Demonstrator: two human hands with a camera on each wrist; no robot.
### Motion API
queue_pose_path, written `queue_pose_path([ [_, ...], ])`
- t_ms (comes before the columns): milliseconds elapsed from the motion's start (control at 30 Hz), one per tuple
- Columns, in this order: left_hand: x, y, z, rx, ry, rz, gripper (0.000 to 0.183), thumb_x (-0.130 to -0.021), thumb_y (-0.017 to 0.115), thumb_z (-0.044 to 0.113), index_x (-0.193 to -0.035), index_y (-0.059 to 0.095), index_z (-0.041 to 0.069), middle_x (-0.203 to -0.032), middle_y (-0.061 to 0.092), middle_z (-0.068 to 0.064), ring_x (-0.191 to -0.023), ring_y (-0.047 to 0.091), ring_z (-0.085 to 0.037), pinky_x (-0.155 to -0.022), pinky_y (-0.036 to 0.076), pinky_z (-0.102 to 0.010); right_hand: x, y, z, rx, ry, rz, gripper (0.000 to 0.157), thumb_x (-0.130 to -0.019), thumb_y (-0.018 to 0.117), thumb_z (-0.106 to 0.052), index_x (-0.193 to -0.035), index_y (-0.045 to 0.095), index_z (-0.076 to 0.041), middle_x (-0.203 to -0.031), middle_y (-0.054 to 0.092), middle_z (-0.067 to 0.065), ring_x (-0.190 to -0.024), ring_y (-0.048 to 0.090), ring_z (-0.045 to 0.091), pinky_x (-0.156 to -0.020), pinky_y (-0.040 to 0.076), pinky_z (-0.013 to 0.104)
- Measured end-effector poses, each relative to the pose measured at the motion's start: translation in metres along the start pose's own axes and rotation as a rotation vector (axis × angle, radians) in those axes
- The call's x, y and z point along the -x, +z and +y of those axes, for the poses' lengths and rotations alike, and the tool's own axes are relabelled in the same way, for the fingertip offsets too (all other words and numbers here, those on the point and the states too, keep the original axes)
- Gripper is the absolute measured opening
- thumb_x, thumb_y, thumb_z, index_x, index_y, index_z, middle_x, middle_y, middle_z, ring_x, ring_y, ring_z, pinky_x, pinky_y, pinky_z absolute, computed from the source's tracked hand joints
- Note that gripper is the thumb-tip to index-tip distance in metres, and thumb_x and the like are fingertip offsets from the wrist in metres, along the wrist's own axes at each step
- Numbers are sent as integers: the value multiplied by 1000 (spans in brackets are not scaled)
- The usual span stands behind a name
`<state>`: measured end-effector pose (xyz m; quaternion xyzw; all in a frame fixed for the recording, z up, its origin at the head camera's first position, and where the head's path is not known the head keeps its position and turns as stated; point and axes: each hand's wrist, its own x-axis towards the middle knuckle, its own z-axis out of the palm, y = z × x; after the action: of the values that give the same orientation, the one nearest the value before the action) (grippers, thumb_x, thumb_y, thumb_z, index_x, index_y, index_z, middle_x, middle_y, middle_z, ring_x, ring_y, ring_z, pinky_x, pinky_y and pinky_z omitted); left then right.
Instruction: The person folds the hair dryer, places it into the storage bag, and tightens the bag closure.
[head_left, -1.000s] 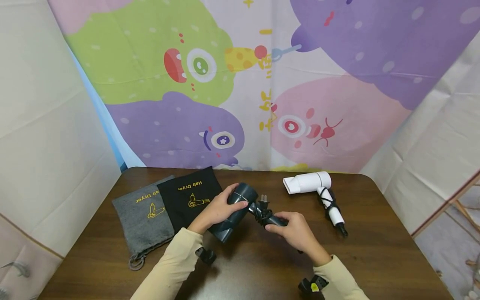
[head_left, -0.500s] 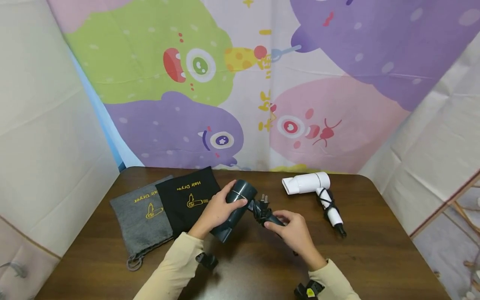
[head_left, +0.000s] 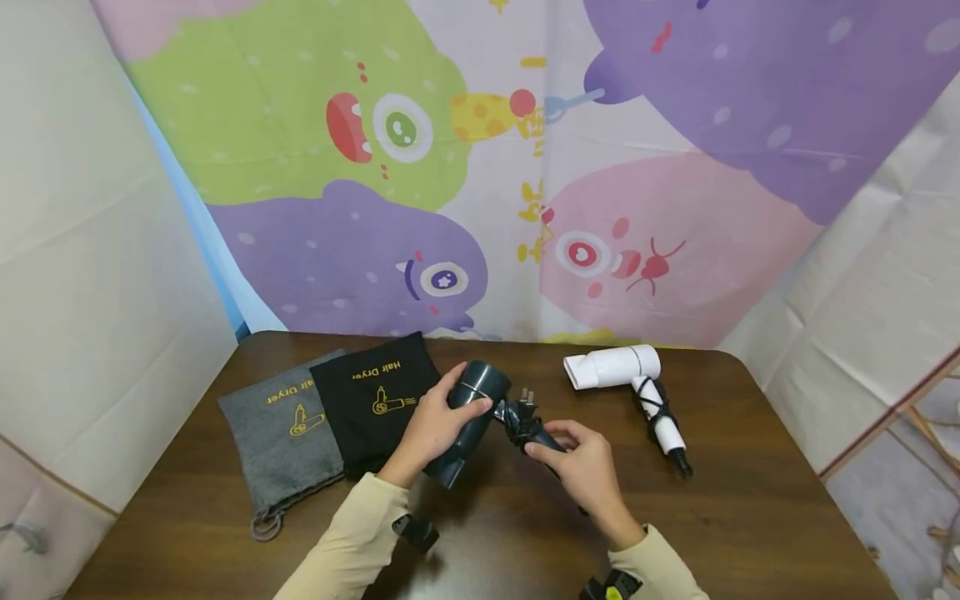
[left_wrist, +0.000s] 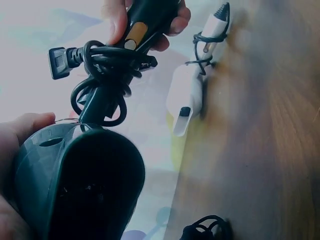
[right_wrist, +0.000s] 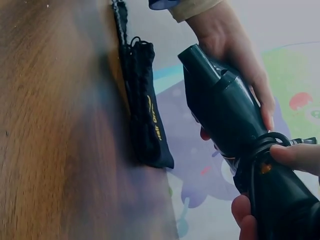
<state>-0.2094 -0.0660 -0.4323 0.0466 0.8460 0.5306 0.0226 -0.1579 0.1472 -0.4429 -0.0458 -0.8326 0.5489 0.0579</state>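
Two hands are sharing one dark teal plastic hair dryer (head_left: 471,421), which is hanging just above the brown wooden desk (head_left: 750,517) with both sets of fingers wrapped on it. Its barrel is running slantwise from the left hand (head_left: 431,425) down toward the person, while the folding handle (head_left: 543,440) is pointing away to the right, into the right hand (head_left: 581,467). Left fingers are curling round the barrel's rear; right fingers are pinching the handle, just past the black cord bundle (left_wrist: 102,75) that is sitting between the two grips, so the right hand is nearer the cord. Beyond the left fingers, a black fabric pouch (head_left: 375,400) and a grey fabric pouch (head_left: 288,433) are lying flat; beyond the right fingers, a white hair dryer (head_left: 626,375) is resting. Against half a second ago, dryer and hands are sitting very slightly further left; the grips are looking unchanged.
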Motion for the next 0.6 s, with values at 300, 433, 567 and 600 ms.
queue_pose_path([
  [300,4,-3,1,21,-20,36,70,-88,68,43,-149,38,23,-135,57,-14,-101,63,-29,-81,54,-44,2,6,-3,-25,-1,11,36,-72,86,-20,-100,71,-3,-85,74,14,-75,68,13,-59,49,23],
  [433,8,-1,-1,35,-34,40,70,-89,67,43,-149,38,20,-137,55,-15,-102,63,-29,-83,55,-45,4,7,-1,-27,17,11,35,-72,85,-19,-100,70,-4,-83,74,12,-72,66,11,-58,48,24],
  [567,10,5,3,60,-37,98,70,-88,68,41,-148,39,19,-134,57,-16,-100,64,-30,-82,54,-46,5,11,1,-69,30,59,33,-72,85,-13,-100,69,-3,-81,72,13,-68,64,10,-57,47,22],
  [600,10,8,3,75,-36,114,71,-88,69,42,-148,39,20,-134,57,-16,-98,65,-30,-80,55,-45,6,14,0,-101,32,65,34,-74,83,-12,-102,67,-2,-82,71,14,-67,63,11,-57,47,22],
])
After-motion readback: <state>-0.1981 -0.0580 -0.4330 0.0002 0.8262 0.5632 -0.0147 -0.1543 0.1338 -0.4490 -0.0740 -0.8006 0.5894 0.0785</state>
